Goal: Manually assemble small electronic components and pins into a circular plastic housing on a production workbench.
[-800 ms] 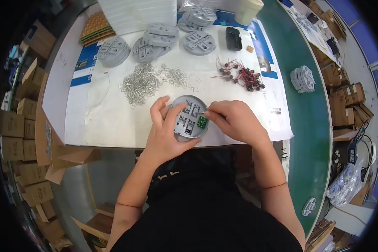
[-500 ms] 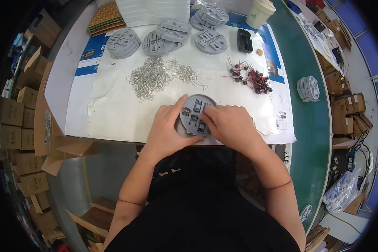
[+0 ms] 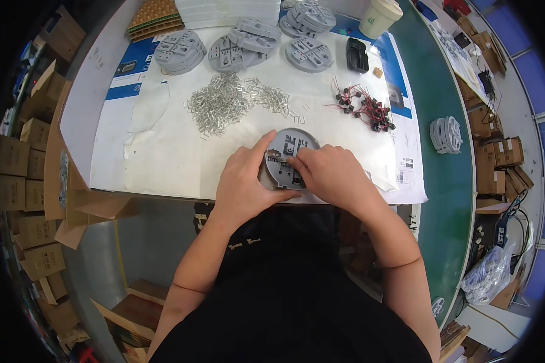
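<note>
A round grey plastic housing (image 3: 283,178) with slots and small inner parts is tilted up at the table's front edge. My left hand (image 3: 243,181) grips it by the left side, thumb under the near rim and fingers along the far left rim. Over its right half, my right hand (image 3: 333,175) is closed, with thumb and forefinger pinched against the inner parts near the middle. Whatever those fingertips hold, if anything, is hidden. Beyond the housing lies a heap of small U-shaped metal pins (image 3: 219,106), with a few strewn toward the right.
Stacks of similar grey housings (image 3: 180,53) stand along the back. To the right are black buzzer-like parts with red wires (image 3: 375,114), a black plastic tray (image 3: 356,55) and a pale lidded cup (image 3: 379,18). More housings (image 3: 446,135) rest on the green surface. Cardboard boxes (image 3: 41,193) line the left.
My right thumb and forefinger have shifted left and inward across the housing's face. My left hand keeps its grip. The whole view has shifted slightly.
</note>
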